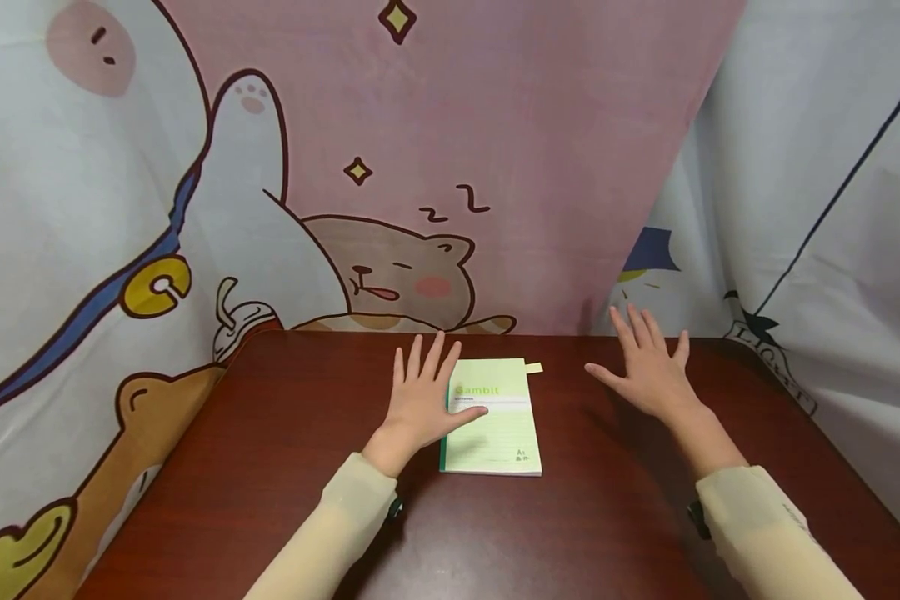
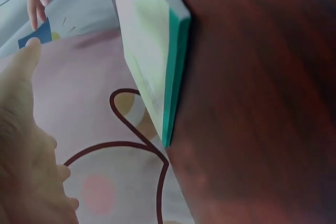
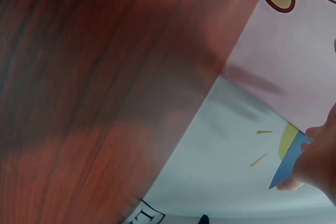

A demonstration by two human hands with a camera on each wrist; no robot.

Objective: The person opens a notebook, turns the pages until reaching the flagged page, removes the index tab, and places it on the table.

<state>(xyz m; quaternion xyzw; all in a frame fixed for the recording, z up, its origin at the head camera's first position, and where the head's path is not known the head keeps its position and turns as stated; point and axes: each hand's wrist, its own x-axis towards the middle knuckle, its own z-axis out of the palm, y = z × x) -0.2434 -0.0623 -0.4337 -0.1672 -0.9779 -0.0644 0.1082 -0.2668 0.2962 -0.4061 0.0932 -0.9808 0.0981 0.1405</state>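
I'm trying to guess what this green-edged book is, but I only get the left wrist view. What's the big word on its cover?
Observer: In the head view, the notebook has the green title "Gambit" on its cover.
Operator: Cool! Is anything sticking out of it?
Observer: Yes, a pale yellow tab pokes out past its right edge, near the top corner.

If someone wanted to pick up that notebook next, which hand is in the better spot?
Probably the left. In the head view, the left hand overlaps the left edge of the notebook, while the right hand is well off to its right. Both hands are spread and hold nothing.
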